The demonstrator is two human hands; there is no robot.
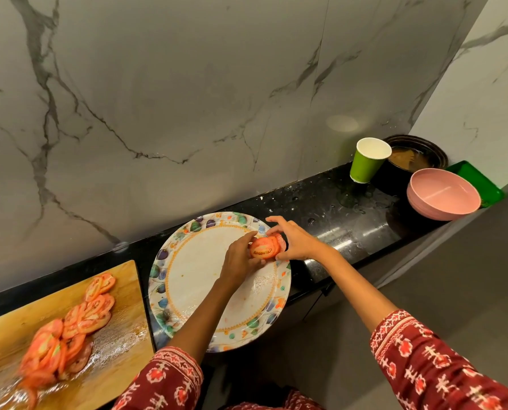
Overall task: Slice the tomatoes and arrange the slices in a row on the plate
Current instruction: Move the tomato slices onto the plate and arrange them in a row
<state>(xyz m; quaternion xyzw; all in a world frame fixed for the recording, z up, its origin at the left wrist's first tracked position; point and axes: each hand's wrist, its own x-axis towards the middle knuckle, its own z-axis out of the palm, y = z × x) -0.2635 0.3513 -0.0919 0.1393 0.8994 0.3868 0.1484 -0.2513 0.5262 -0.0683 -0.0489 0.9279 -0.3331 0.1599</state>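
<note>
Over the far right edge of a round white plate with a rim of painted leaves and an orange ring (187, 273), both hands meet around a small stack of red tomato slices (266, 247). The left hand (241, 258) comes in from below, its fingers curled under and behind the stack so the slices sit against the fingertips, cut face turned up toward the camera. The right hand (294, 241) reaches in from the right, thumb and fingers pinching the far side of the same stack, with the index finger stretched out above it. The stack lies between the two hands, just above the plate's rim; whether it touches the plate cannot be told. To the left, a wooden cutting board (119, 294) carries a loose heap of further tomato slices (75, 327) on its wet surface, well apart from the hands. The plate and board rest on a black speckled stone counter (350, 220). At the counter's far right stand a green paper cup (366, 161), a stack of pink bowls (442, 193), a dark round pot (415, 155) and a green tray (477, 179).
</note>
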